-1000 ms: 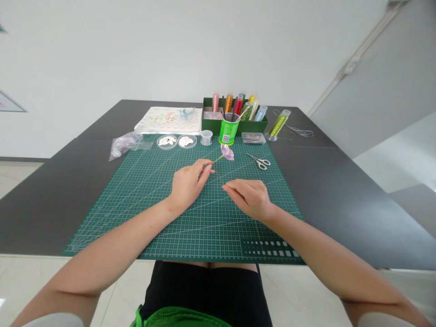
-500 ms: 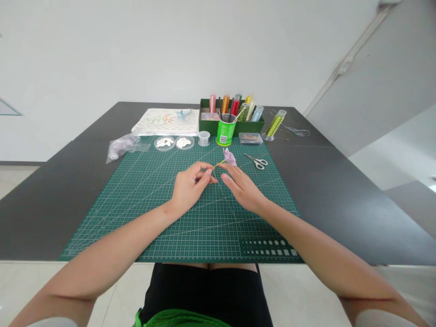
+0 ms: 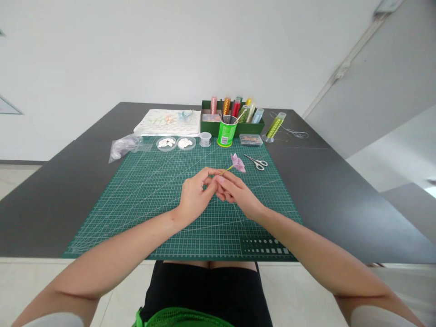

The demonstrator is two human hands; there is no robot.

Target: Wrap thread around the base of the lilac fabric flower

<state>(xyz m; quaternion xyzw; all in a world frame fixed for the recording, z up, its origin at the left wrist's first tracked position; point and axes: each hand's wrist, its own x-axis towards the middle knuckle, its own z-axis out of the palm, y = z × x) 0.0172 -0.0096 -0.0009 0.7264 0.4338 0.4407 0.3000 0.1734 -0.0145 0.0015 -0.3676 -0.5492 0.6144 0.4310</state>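
Note:
A pale purple artificial flower (image 3: 237, 163) on a thin yellow-green stem is held above the green cutting mat (image 3: 136, 204). My left hand (image 3: 200, 190) pinches the lower stem between thumb and forefinger. Against it, my right hand (image 3: 238, 188) is closed, thumb and forefinger also on the stem, just below the bloom. The fingertips of both hands meet, and the stem's lower end is hidden among them. Small scissors (image 3: 257, 162) with light handles lie on the mat, to the right of the flower.
A green can (image 3: 227, 131) of tools stands before a dark green box (image 3: 209, 127) of thread spools. Left of it are a small spool (image 3: 205, 139), dishes of white pieces (image 3: 166, 143), papers (image 3: 145, 122) and a plastic bag (image 3: 122, 147). A green thread spool (image 3: 275, 126) stands right.
My right hand has moved in and closed on the stem beside my left fingers. The flower has shifted slightly right and toward me. The camera view has shifted a little.

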